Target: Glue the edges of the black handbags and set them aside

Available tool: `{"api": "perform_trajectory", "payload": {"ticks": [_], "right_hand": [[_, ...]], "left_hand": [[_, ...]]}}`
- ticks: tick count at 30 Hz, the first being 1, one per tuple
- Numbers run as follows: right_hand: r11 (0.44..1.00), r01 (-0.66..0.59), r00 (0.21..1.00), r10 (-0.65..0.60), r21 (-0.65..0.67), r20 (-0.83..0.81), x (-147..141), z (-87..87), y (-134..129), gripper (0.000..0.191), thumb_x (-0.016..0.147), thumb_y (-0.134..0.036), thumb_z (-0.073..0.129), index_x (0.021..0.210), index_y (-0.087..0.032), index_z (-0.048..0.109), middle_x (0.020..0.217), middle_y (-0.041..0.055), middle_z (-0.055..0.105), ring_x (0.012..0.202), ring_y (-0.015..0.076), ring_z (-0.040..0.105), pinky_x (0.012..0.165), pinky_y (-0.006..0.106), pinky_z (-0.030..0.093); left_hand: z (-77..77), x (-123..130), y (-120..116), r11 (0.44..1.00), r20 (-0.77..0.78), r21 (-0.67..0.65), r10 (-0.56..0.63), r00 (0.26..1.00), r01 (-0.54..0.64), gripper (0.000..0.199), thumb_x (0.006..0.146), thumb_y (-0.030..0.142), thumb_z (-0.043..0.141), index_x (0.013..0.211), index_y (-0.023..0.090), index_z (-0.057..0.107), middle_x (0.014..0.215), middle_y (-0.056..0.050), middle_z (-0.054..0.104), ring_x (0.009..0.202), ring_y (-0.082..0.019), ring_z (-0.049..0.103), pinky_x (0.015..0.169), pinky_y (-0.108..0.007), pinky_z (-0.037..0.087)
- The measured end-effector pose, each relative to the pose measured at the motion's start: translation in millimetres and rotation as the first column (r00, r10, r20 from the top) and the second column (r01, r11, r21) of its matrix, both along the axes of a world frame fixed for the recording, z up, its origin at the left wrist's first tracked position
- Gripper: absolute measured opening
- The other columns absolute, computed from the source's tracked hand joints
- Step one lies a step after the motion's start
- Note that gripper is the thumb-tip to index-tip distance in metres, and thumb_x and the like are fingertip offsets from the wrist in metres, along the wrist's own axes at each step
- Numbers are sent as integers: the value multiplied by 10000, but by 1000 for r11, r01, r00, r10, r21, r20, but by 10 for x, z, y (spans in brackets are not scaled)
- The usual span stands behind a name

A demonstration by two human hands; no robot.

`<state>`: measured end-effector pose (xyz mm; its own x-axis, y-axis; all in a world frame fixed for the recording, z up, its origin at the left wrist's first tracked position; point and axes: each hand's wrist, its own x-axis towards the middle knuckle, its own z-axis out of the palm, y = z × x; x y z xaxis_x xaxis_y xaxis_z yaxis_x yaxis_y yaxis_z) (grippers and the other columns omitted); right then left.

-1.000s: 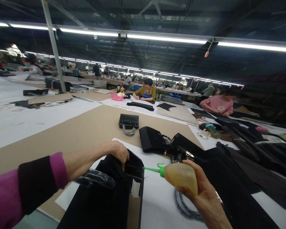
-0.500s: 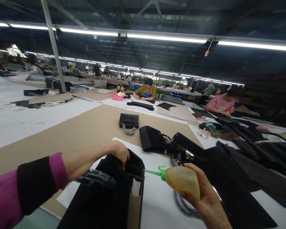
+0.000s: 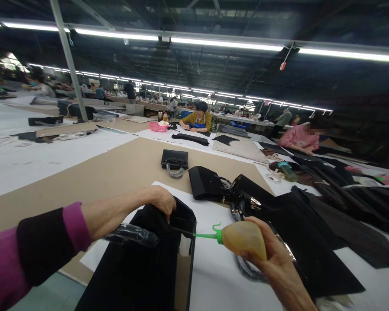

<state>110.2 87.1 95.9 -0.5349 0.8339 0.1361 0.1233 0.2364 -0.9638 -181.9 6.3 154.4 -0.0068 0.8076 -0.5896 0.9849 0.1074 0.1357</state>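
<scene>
Head view: the left grip [image 3: 164, 202] pinches the raised edge of the black bag [image 3: 132, 276], which lies at the counter [image 3: 210, 280]'s near side. Around the yellowish bottle [image 3: 241, 238], the right grip [image 3: 272, 252] is closed, its green nozzle [image 3: 207, 236] level with the bag's open side. Too hard a squeeze could send liquid onto the outer face; a loose pinch could let the edge drop against the tip.

The green-capped glue bottle [image 3: 244, 240], translucent with amber contents, lay on its side within the right hand [image 3: 272, 255], nozzle directed left. The black handbag [image 3: 132, 268] stood open below the left hand [image 3: 164, 203], its wrapped handle beneath the forearm.
</scene>
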Motion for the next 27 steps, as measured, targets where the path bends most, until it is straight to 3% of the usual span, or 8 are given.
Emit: {"api": "perform_trajectory", "payload": {"ticks": [6, 14, 19, 27], "right_hand": [[998, -30, 999, 32, -57, 23, 20, -69, 17, 615, 624, -338, 760, 1182, -264, 515, 983, 3, 639, 807, 234, 591, 682, 280, 477], [979, -103, 994, 108, -175, 17, 29, -100, -16, 626, 636, -298, 769, 1195, -292, 486, 1018, -19, 614, 846, 214, 567, 711, 264, 460], [981, -103, 993, 111, -162, 43, 89, -131, -66, 622, 629, -342, 789, 1182, -272, 513, 975, -2, 630, 810, 224, 580, 661, 257, 478], [987, -97, 992, 107, -124, 72, 154, -170, -120, 608, 583, -377, 818, 1124, -251, 570, 1028, 29, 633, 861, 258, 605, 722, 281, 503]], "left_hand": [[-54, -58, 9, 997, 19, -78, 26, 999, -24, 402, 597, 398, 714, 976, 264, 716, 935, -23, 729, 807, -213, 641, 687, -258, 494], [-122, -53, 38, 996, 23, -90, 28, 999, -25, 372, 592, 390, 711, 943, 268, 723, 933, -22, 729, 858, -229, 632, 748, -279, 485], [-129, -56, 41, 994, 35, -103, 29, 999, -25, 322, 594, 361, 713, 905, 279, 727, 909, -2, 734, 825, -206, 637, 703, -246, 485], [-92, -23, 47, 996, 12, -84, 17, 1000, -16, 353, 580, 367, 729, 914, 253, 724, 914, -9, 734, 791, -195, 644, 678, -224, 492]]}}
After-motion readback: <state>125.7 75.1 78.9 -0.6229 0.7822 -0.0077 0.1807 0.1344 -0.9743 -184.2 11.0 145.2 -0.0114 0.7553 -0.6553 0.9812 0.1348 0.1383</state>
